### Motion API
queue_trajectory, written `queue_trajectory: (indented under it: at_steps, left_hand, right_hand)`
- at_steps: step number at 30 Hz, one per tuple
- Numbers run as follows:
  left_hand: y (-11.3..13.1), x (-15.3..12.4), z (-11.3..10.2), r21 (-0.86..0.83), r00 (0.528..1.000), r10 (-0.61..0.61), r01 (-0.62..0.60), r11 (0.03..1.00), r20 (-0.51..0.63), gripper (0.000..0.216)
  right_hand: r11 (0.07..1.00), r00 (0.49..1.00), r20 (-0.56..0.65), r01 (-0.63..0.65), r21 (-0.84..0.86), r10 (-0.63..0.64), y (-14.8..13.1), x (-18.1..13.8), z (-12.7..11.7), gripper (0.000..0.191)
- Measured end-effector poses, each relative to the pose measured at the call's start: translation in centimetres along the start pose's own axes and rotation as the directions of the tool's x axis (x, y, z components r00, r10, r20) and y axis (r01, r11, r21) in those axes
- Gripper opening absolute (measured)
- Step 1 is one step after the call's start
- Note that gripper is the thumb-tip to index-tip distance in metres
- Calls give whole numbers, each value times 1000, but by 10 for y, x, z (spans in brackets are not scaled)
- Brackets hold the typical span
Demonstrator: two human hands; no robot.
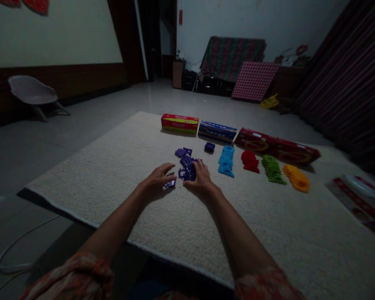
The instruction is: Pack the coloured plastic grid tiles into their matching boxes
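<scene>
Purple pieces between two cupped hands

In the head view, the heap of purple pieces (187, 163) lies on a pale mat (112, 166) spread over the floor, between the hands and a little beyond them. The left hand (156, 180) is at the heap's near left, its thumb and forefinger parted. A single purple piece (170, 183) shows just beneath them; whether the hidden fingers have hold of it, I cannot tell. The right hand (202, 177) curves over the heap's right side, fingers spread and bent, resting against the pieces without closing on any one of them

To the right, a small purple cluster (209, 147) sits apart, followed by light blue (226, 160), red (250, 161), green (273, 169) and orange groups (296, 178). Boxes (217, 131) stand in a row on the far side

The notched edges could snag, so a quick sweep by the right hand might drag several pieces together or scatter the heap. The single piece may get pushed under the left palm, where it is easily missed. A wide swing to the right could also knock the light blue group, and the dim light makes dark pieces harder to tell apart
</scene>
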State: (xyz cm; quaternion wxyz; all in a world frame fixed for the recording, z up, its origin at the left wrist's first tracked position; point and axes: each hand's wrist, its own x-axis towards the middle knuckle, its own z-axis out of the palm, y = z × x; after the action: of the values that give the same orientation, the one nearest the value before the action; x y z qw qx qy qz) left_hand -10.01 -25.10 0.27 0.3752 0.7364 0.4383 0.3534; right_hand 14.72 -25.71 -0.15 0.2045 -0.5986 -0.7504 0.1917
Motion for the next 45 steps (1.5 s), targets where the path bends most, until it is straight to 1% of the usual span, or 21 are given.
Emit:
queue_trajectory:
  at_steps: [3,6,9,12,14,16,18,22,24,28,30,33,35,38,40,42,45]
  left_hand:
    - [-4,-8,4,121,998,40,-46,992,55,56]
    - [-7,-11,9,240,993,62,-85,967,101,59]
    - [-7,-13,14,281,991,112,-128,951,73,57]
    - [-3,-14,17,338,992,121,-126,933,37,55]
    - [-1,-11,19,382,992,121,-123,916,29,52]
    - [-1,-4,20,399,990,138,-138,906,28,50]
    - [-2,6,21,385,985,172,-162,908,10,47]
    - [-6,31,24,327,971,238,-217,920,-25,43]
    - [-8,42,27,298,966,256,-237,925,-26,42]
    - [-9,63,34,236,957,290,-277,932,-23,39]
    - [-9,76,36,213,955,296,-285,935,-24,39]
    - [-10,102,34,204,961,269,-250,947,-70,48]
    - [-12,123,31,200,968,223,-198,960,-111,53]
    - [-19,152,27,178,980,136,-109,978,-147,51]
    - [-23,167,26,161,990,89,-70,985,-110,48]
    - [-25,179,26,138,997,66,-62,988,-27,44]
    - [-28,192,25,82,989,94,-104,991,110,35]
  right_hand:
    - [1000,1000,-27,4,-6,-4,3,0,6,106]
    - [999,995,-96,33,-5,-33,5,0,10,96]
    - [996,978,-190,92,17,-87,7,-3,13,84]
    - [989,961,-244,143,41,-129,7,-7,15,76]
    - [989,958,-260,141,46,-125,6,-9,15,76]
    - [992,958,-269,116,40,-101,4,-11,16,81]
    - [997,963,-262,76,35,-64,2,-12,16,87]
    - [999,982,-186,18,46,-9,0,-12,14,95]
    - [998,986,-166,15,54,-6,0,-12,13,96]
    - [996,984,-176,20,84,-5,1,-12,14,93]
    - [995,984,-176,18,101,0,4,-12,14,96]
    - [994,991,-135,10,112,5,9,-10,6,104]
    - [994,997,-71,-17,108,25,11,-9,-3,111]
    - [995,998,36,-52,82,49,11,-5,-16,116]
    - [997,995,89,-42,62,37,11,0,-21,117]
    - [999,993,117,-19,47,13,12,5,-20,118]
    - [999,992,123,35,39,-40,18,12,-15,117]
